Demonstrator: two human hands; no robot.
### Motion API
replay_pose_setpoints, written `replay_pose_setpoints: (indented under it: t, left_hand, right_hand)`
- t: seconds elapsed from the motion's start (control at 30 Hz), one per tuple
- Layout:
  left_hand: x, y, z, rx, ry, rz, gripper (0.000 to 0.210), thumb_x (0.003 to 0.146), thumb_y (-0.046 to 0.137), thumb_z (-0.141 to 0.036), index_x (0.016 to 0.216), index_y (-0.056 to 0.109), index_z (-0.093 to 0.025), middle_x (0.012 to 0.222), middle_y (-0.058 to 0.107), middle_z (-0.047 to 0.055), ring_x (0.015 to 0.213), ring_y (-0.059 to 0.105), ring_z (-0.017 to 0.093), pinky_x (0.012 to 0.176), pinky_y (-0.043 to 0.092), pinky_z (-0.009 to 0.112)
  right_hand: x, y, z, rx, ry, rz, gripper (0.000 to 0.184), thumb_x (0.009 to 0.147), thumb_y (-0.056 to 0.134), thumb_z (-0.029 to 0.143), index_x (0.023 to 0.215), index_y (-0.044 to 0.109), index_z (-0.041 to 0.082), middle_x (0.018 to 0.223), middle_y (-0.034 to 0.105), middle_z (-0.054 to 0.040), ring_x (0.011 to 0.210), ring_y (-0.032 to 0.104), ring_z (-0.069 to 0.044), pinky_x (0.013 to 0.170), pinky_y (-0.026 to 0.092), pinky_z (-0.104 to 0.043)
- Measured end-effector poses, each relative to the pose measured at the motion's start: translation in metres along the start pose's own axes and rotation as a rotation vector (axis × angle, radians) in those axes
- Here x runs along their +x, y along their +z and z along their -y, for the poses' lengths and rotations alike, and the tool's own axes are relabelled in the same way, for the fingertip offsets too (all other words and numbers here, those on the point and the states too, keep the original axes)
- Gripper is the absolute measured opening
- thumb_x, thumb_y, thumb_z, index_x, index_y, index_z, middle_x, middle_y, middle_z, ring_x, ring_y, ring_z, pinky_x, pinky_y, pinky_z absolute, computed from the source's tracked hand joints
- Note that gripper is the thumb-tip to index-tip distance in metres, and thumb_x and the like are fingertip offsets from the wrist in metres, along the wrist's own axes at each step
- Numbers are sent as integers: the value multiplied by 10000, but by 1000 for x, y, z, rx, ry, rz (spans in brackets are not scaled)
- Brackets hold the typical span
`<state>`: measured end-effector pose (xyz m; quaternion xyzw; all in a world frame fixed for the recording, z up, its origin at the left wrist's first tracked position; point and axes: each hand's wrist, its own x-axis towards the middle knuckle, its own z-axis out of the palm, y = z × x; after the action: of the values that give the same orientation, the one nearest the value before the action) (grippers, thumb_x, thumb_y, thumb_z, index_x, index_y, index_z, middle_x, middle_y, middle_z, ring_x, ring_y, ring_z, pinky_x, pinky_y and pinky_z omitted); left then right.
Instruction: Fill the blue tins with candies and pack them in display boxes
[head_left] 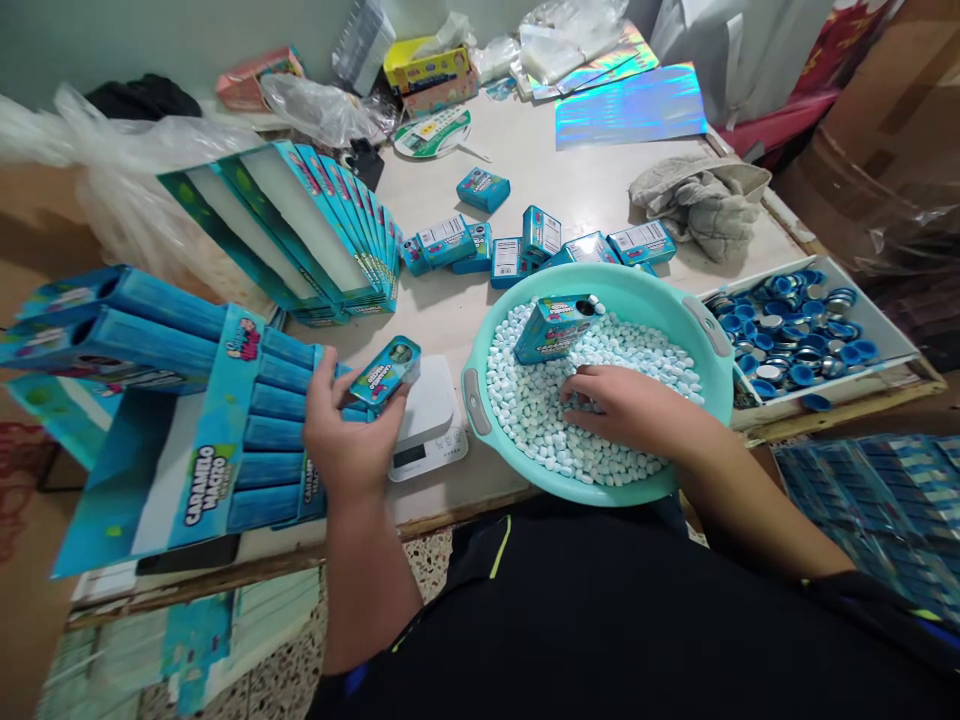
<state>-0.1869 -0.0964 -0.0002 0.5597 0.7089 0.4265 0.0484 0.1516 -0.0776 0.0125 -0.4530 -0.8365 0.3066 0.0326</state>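
My left hand (351, 425) is closed around a small blue candy box (386, 372), tilted, with a round opening at its top end; it is held above the edge of a white kitchen scale (427, 425). In the turquoise basin (474, 345), my right hand (619, 405) has its fingers curled into small pale-blue candies (585, 465); the fingertips are partly hidden. Another candy box (551, 332) stands tilted among the candies, its round hole uncovered and a few candies by its top.
Closed candy boxes (484, 188) lie behind the basin. To the left stand blue display cartons (281, 400), some holding boxes. A tray (896, 345) of blue caps (795, 325) is at the right, beside a grey cloth (701, 205). Shiny sheets (630, 105) lie at the back.
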Motion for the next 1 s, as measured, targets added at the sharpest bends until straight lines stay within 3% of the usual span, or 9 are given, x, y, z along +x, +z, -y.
replay_pose_setpoints:
  t: [0.07, 0.13, 0.23, 0.43, 0.63, 0.8, 0.9, 1.0]
  left_hand:
    - [-7, 3, -15, 60, 245, -2, 608, 795, 845, -373, 1361, 680, -227, 1295, 719, 96, 1229, 666, 324, 1109, 527, 501]
    - [-12, 9, -26, 84, 424, 113, 402, 837, 790, -325, 1229, 755, -241, 1214, 745, 76, 1179, 674, 311, 1111, 508, 489]
    - [-15, 20, -32, 41, 488, 184, 356, 866, 746, -272, 1222, 771, -266, 1166, 747, 78, 1117, 680, 296, 1078, 509, 460]
    - [-8, 25, -24, 48, 396, 69, 402, 801, 836, -309, 1189, 762, -233, 1167, 753, 107, 1123, 695, 310, 1075, 530, 476]
    - [-6, 24, 5, -99, -52, -7, 563, 719, 854, -383, 1203, 679, -156, 1145, 750, 125, 1022, 747, 284, 931, 621, 429]
    - [-5, 19, 30, -237, -259, 14, 680, 676, 834, -336, 1278, 583, -147, 1220, 723, 181, 1098, 736, 303, 1006, 597, 480]
    - [-5, 10, 24, -226, -262, 10, 662, 717, 812, -336, 1315, 563, -198, 1373, 670, 192, 1279, 668, 321, 1103, 539, 520]
    - [-5, -1, 7, -237, -74, -94, 563, 759, 763, -326, 1285, 597, -216, 1416, 651, 164, 1342, 628, 300, 1141, 512, 520]
  right_hand:
    - [0, -1, 0, 1, -1, 1, 182, 1026, 637, 275, 1155, 717, 175, 1108, 711, -97, 1007, 656, -280, 793, 429, -354]
    - [0, -2, 0, 4, 0, -2, 183, 1033, 619, 279, 1149, 718, 177, 1106, 713, -101, 998, 656, -277, 786, 423, -351]
    - [0, -2, -1, 15, 5, -9, 196, 1041, 601, 289, 1153, 716, 176, 1112, 713, -104, 990, 656, -276, 779, 418, -352]
    - [1, -1, -1, 16, -16, -23, 190, 1046, 582, 278, 1143, 716, 184, 1098, 717, -104, 991, 658, -271, 778, 419, -350]
    - [0, -2, 0, 12, -16, -11, 202, 1049, 578, 271, 1144, 721, 165, 1093, 714, -112, 980, 659, -278, 766, 410, -357]
    - [0, 0, -2, 24, -23, -15, 216, 1048, 575, 280, 1161, 720, 166, 1092, 711, -105, 976, 660, -281, 768, 416, -363]
    - [1, 1, -3, 23, -24, -7, 227, 1051, 569, 290, 1167, 720, 165, 1098, 713, -109, 980, 662, -281, 776, 427, -365]
    - [1, 0, -2, 19, -17, 3, 237, 1058, 561, 299, 1173, 721, 167, 1115, 717, -113, 995, 663, -285, 789, 437, -368]
